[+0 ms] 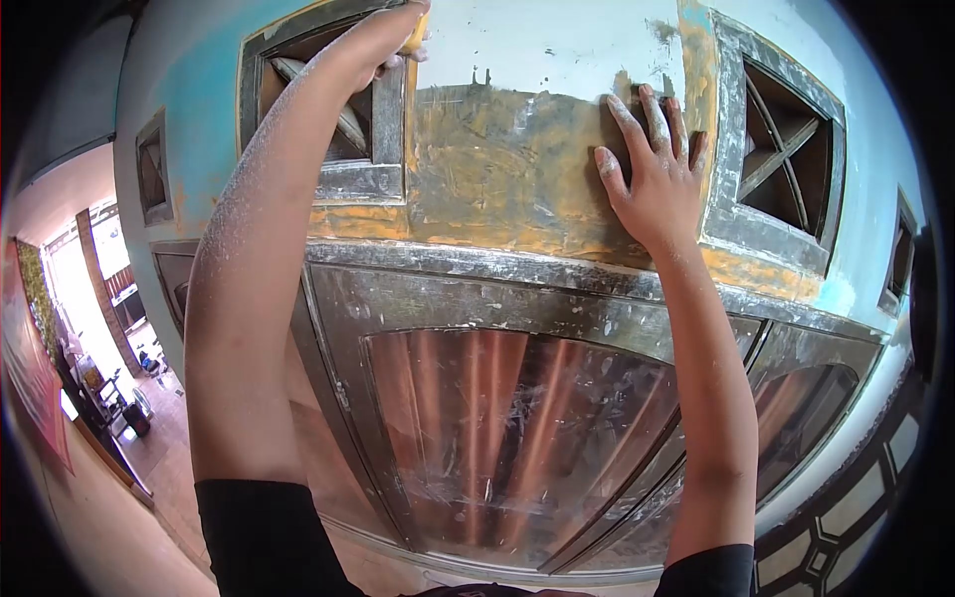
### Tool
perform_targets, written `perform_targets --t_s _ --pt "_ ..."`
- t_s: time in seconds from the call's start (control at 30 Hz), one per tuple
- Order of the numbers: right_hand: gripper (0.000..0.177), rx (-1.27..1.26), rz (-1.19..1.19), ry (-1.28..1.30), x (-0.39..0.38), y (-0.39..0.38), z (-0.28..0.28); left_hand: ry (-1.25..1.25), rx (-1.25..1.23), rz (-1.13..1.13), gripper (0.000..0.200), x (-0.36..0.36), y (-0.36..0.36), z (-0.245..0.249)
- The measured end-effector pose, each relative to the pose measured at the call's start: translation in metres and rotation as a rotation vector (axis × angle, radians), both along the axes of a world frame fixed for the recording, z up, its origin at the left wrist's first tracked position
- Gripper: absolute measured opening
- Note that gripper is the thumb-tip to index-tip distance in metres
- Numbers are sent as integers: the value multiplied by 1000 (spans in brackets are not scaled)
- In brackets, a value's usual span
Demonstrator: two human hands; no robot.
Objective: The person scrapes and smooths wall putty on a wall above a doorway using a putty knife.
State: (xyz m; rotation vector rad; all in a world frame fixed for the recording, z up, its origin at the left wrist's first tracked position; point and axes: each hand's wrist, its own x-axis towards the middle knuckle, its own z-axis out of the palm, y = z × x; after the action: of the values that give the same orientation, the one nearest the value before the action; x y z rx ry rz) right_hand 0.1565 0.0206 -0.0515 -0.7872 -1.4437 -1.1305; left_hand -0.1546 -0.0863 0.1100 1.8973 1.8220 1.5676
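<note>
My left hand (396,40) is raised to the top edge of the view, beside the left vent's frame. Its fingers are curled in, and a yellowish piece (418,35) shows at them, too little visible to name. White dust covers that forearm. My right hand (662,184) lies flat with fingers spread on the wall, near the right vent, and its fingertips are whitened with dust. Between the hands, the wall patch (507,174) is scraped to brown and grey with orange streaks, below white filler (547,45).
Wooden vents with crossed slats stand left (343,129) and right (786,149). Below runs a dusty dark window frame (477,279) with glass (517,438) and curtains behind it. At far left, a bright doorway (95,289) opens onto a tiled floor with assorted items.
</note>
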Motion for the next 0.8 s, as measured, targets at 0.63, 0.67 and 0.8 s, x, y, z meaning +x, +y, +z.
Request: perform_targets --t_s 0.63,0.67,0.8 --pt "57 0 39 -73 5 -4 -1 387 705 317 57 -5 20 -48" --pt "57 10 37 -69 7 -4 1 407 724 282 56 -6 21 -47" --pt "57 3 -4 -110 11 -5 8 483 700 289 57 -11 17 -42"
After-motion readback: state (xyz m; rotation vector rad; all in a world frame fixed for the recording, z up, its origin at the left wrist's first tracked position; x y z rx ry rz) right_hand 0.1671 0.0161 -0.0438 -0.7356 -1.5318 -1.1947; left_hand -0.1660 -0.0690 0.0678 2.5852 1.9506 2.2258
